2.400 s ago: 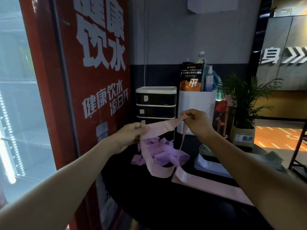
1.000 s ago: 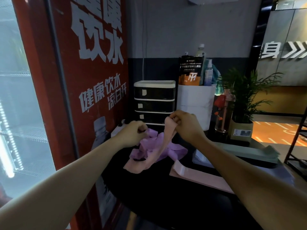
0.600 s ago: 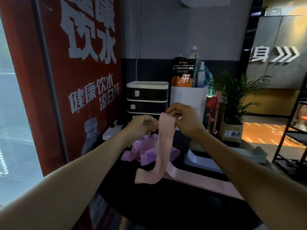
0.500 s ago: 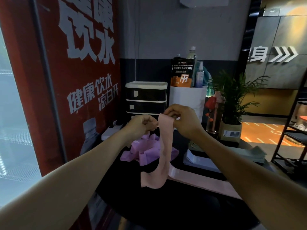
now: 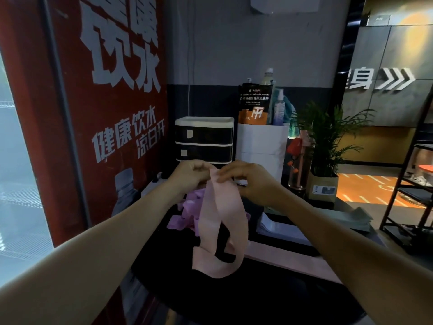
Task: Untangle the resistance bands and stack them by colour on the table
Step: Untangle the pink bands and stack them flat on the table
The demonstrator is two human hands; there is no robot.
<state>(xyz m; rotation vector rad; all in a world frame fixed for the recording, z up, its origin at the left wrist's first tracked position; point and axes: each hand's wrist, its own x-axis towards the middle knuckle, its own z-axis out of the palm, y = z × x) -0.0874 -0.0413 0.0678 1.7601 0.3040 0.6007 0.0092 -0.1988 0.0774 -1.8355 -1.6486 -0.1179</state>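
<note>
Left hand (image 5: pixel 191 174) and right hand (image 5: pixel 246 181) raised side by side above the dark round table (image 5: pixel 234 301), fingertips of both pinching the top edge of a pink resistance band (image 5: pixel 221 231). Band hanging free as an open loop, one twist showing near the bottom, lowest fold just above the tabletop. Behind it, a tangle of purple bands (image 5: pixel 187 212) heaped on the table, not yet sorted. To the right, another pink band (image 5: pixel 288 259) lying flat and straight, partly hidden behind the right forearm. Farther back right, grey-green bands (image 5: pixel 351 219) stacked flat; whether one or several, hard to tell.

Judged step: freeing the pink loop before laying it on its flat mate.

Possible trouble:
- Hanging loop swinging back into the purple heap and snagging, being so near it.
- Twist left in, giving a kinked band that will not lie flat on the stack.
- Light fingertip pinch slipping on smooth elastic, dropping the band in a crumple.
- Lowering off-line, so the held band lands across rather than along the flat pink one.
</note>
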